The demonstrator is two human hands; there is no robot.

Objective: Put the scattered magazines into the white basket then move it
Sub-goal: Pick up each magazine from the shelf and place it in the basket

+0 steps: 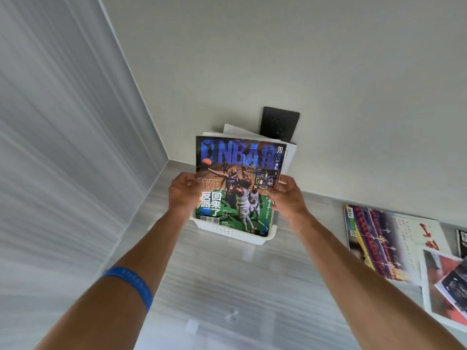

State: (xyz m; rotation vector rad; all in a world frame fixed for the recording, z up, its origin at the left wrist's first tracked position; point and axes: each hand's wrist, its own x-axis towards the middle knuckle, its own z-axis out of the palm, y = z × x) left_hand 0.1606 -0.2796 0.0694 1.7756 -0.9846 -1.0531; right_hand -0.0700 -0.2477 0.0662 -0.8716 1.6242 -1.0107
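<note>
A basketball magazine (237, 178) with a blue title stands upright in the white basket (235, 235), which sits on the floor by the wall. My left hand (181, 192) grips the magazine's left edge and my right hand (286, 195) grips its right edge. Behind it, other magazines (288, 157) stand in the basket, mostly hidden. More magazines lie flat on the floor at the right: one with a crowd photo (379, 241) and another with a reddish cover (444, 286).
A black wall socket (279, 125) sits on the wall just above the basket. The room's corner and a ribbed wall panel (63, 147) are at the left. Grey striped floor (227, 299) stretches in front of the basket. A dark magazine edge (462, 242) shows far right.
</note>
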